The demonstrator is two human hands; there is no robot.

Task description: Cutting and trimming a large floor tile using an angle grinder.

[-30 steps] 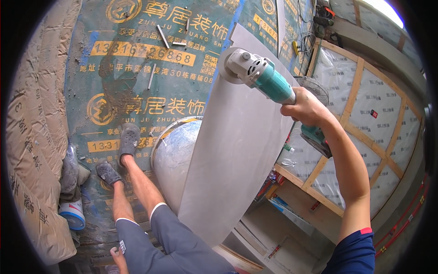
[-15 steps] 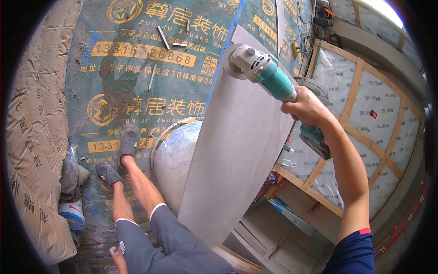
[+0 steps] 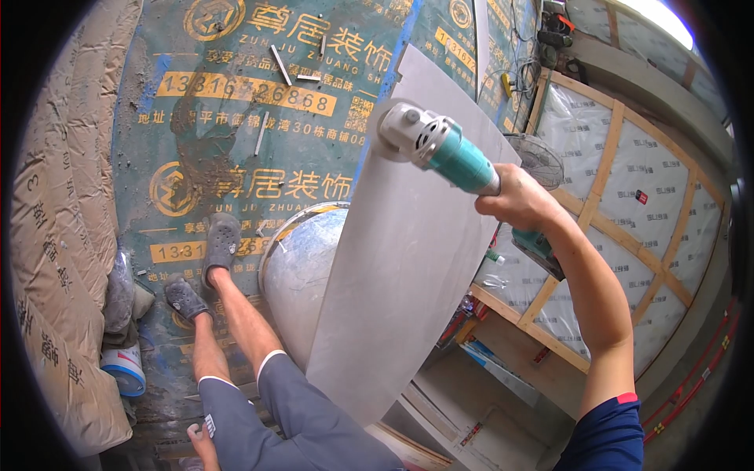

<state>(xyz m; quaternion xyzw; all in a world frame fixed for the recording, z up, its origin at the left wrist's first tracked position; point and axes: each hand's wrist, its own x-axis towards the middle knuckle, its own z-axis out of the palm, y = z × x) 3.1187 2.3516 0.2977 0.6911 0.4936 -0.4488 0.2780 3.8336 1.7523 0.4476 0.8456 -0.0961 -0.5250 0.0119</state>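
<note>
My right hand (image 3: pixel 522 200) is wrapped around the handle of a teal cordless angle grinder (image 3: pixel 459 157) with a pale grey head. Its disc, blurred, is at the left edge of a large grey tile slab (image 3: pixel 393 259); whether it touches cannot be told. A small notch shows in that edge near the slab's far corner. Under the slab is a rounded whitish-blue bucket or drum (image 3: pixel 302 259). My left hand (image 3: pixel 204 447) hangs beside my thigh at the lower edge, fingers curled, with nothing visible in it.
Thin cut strips (image 3: pixel 280 64) lie on the green printed floor sheet (image 3: pixel 259 180). Brown wrapping (image 3: pixel 63 235) runs along the left, beside a white-and-blue tub (image 3: pixel 126 375). At right stand a wood-framed crate (image 3: pixel 605 220) and a fan (image 3: pixel 538 161); cables (image 3: pixel 518 71) lie farther off.
The grinder and my right hand have moved slightly nearer along the slab's left edge. The notch by the far corner has come into view. My left hand has stayed put.
</note>
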